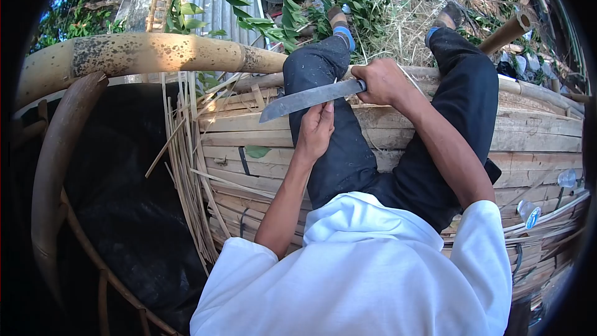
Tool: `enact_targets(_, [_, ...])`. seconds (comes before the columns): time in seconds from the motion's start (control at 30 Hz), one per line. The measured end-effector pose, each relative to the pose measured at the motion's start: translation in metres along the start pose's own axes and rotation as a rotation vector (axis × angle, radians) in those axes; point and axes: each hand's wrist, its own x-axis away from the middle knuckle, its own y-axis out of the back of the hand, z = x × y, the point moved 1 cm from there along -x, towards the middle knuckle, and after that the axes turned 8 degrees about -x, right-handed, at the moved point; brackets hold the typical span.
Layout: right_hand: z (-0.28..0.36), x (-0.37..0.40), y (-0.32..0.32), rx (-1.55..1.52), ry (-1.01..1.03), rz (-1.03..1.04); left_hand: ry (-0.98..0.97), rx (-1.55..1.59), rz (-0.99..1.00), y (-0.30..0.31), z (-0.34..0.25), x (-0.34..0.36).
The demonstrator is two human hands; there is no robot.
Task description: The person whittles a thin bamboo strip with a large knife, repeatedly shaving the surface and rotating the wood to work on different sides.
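Note:
My right hand point(382, 82) is closed around the handle of a large knife point(305, 101), its broad grey blade pointing left across my thigh. Just under the blade, my left hand point(316, 129) is closed in a pinch, thumb and fingers against the lower edge area. A thin pale strip point(336, 80) shows a tip above the blade; most of it is hidden by the knife and fingers. Both hands are over my dark-trousered left leg point(339, 155).
I sit on a bamboo slat platform point(249, 140). Thin split strips point(186, 149) lie at its left, beside a black sheet point(124, 205). A thick bamboo pole point(168, 51) runs across the left. Plastic cups point(529, 213) lie at right. Leafy branches point(357, 9) are ahead.

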Motion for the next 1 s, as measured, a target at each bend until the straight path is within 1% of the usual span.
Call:
enact_targets(0.03, [-0.003,-0.002,-0.001,0.033,-0.054,0.029,0.003,0.0,-0.001,0.002,0.004,0.001])
enact_targets(0.07, [-0.007,-0.006,-0.002,0.066,-0.107,0.059,-0.046,-0.029,0.056,0.005,0.008,0.003])
enact_targets(0.1, [-0.026,-0.012,0.0,0.048,-0.397,0.06,-0.094,-0.058,0.116,0.006,0.01,0.005])
enact_targets(0.13, [-0.054,-0.017,0.006,0.031,-0.688,0.056,-0.192,-0.286,0.152,-0.004,0.006,0.013])
enact_targets(0.17, [-0.077,-0.013,0.015,0.085,-0.735,0.078,-0.166,-0.269,0.085,-0.001,0.014,0.011])
enact_targets(0.23, [-0.079,-0.018,0.03,-0.053,-0.81,-0.053,-0.051,-0.044,-0.099,0.012,0.009,0.004])
enact_targets(0.3, [-0.072,-0.021,0.034,-0.23,-0.752,-0.204,-0.048,-0.064,-0.113,0.01,0.011,0.0])
enact_targets(0.33, [-0.065,-0.017,0.034,-0.222,-0.747,-0.192,-0.06,-0.106,-0.128,0.006,0.01,-0.001])
enact_targets(0.37, [-0.057,-0.013,0.034,-0.283,-0.612,-0.202,-0.077,-0.154,-0.137,0.002,0.007,-0.004])
enact_targets(0.4, [-0.049,-0.009,0.034,-0.346,-0.479,-0.216,-0.049,-0.15,-0.152,-0.002,0.004,-0.004])
enact_targets(0.43, [-0.041,-0.004,0.03,-0.347,-0.484,-0.216,-0.046,-0.151,-0.148,-0.002,0.002,-0.004])
enact_targets(0.5, [-0.024,0.002,0.023,-0.289,-0.295,-0.121,0.005,-0.088,-0.16,-0.002,0.0,-0.003])
enact_targets(0.53, [-0.017,0.004,0.02,-0.287,-0.293,-0.12,0.005,-0.087,-0.162,-0.003,0.0,-0.004])
enact_targets(0.6, [0.0,0.005,0.014,-0.208,-0.109,-0.069,-0.007,-0.112,-0.151,-0.004,-0.001,-0.003])
enact_targets(0.63, [0.007,0.005,0.013,-0.209,-0.107,-0.069,-0.008,-0.113,-0.153,-0.004,-0.001,-0.003])
enact_targets(0.7, [0.02,0.005,0.011,-0.1,-0.104,0.026,0.02,-0.129,-0.181,-0.005,-0.002,-0.003])
enact_targets(0.83, [0.024,0.004,0.001,-0.03,-0.139,0.027,0.011,-0.165,-0.212,-0.007,0.001,-0.003])
enact_targets(0.9, [0.027,0.002,0.005,-0.009,-0.159,0.05,-0.067,-0.268,-0.235,-0.009,0.001,-0.003])
enact_targets(0.93, [0.027,0.003,0.007,0.013,-0.178,0.074,-0.066,-0.268,-0.233,-0.009,0.002,-0.004])
enact_targets(1.0, [0.02,0.001,0.005,0.045,-0.203,0.101,-0.074,-0.414,-0.254,-0.008,0.003,-0.004])
